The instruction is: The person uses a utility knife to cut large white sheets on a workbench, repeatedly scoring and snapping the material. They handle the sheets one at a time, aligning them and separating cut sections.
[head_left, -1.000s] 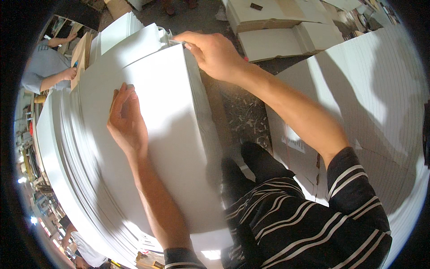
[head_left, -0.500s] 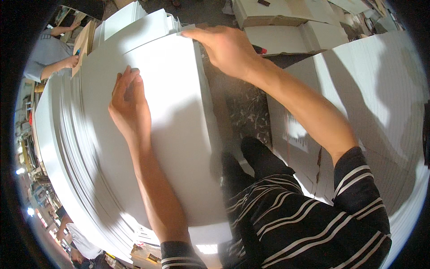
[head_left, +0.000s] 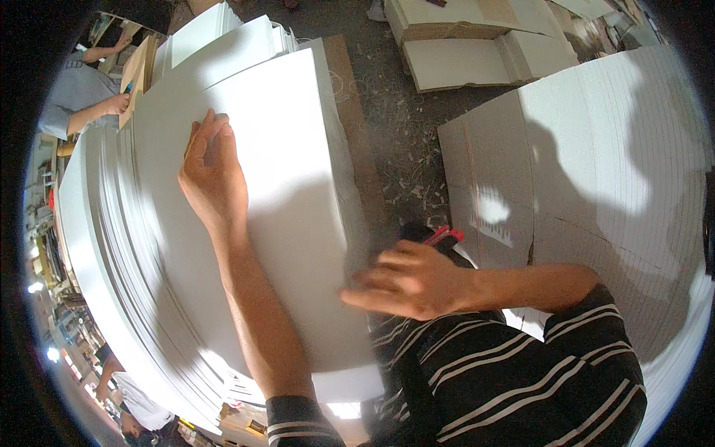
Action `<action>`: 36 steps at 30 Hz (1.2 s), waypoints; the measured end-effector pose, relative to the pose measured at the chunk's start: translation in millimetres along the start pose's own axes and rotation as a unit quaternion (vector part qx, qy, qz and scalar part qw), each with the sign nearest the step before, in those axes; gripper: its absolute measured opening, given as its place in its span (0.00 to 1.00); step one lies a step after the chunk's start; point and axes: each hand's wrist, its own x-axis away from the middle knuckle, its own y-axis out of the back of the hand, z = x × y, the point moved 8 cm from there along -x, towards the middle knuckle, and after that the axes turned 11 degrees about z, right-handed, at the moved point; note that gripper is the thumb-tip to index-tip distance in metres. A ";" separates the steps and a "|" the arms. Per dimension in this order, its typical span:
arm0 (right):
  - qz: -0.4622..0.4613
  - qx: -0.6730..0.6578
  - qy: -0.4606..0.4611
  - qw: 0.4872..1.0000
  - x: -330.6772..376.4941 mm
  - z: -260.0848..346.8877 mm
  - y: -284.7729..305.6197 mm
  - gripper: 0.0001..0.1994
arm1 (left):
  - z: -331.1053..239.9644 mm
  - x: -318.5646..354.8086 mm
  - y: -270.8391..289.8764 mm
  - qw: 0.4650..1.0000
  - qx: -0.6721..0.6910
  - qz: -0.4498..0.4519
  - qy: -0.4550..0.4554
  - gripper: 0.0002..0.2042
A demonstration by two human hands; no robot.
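Note:
A large white sheet lies on top of a tall stack in front of me. My left hand rests on it, left of its middle, with fingers bent and drawn together. A dark patch shows inside the fingers; whether it is a small object or shadow is unclear. My right hand, slightly blurred, hangs at the sheet's right edge near my waist, fingertips close to that edge. A red and black utility knife sticks out behind its knuckles, gripped in the hand; the blade is hidden.
More white sheets stand stacked beyond. At right is a big pile of white board. Open cardboard boxes lie at the back right, and scraps litter the dark floor. A co-worker's hand is at the far left.
My right hand has come from the far right corner of the sheet down along its right edge toward my waist, carrying the knife. My left hand has barely moved.

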 end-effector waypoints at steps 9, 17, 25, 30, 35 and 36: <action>-0.255 -0.055 -0.166 0.951 -101.3 -193.2 89.2 0.15 | 2.1 -5.3 -1.2 0.999 0.045 0.004 0.017 0.14; -0.345 0.013 -0.073 0.936 -112.3 -185.8 83.6 0.13 | -3.1 3.2 0.5 1.000 -0.008 -0.006 0.005 0.13; -0.291 0.059 -0.030 0.954 -65.8 -120.3 39.8 0.15 | 3.0 4.7 0.2 0.999 -0.003 -0.028 0.020 0.16; -0.181 0.083 -0.045 0.979 -17.0 -51.4 4.1 0.18 | 3.2 2.4 -0.2 0.998 -0.047 -0.043 -0.002 0.16; -0.151 0.067 -0.067 0.984 -0.5 -15.4 -8.8 0.21 | 10.7 -8.4 -1.6 0.997 -0.054 -0.037 -0.046 0.15; -0.145 0.060 -0.076 0.985 -1.6 -14.4 -9.9 0.22 | 14.2 -11.0 -2.8 0.997 -0.062 -0.032 -0.042 0.15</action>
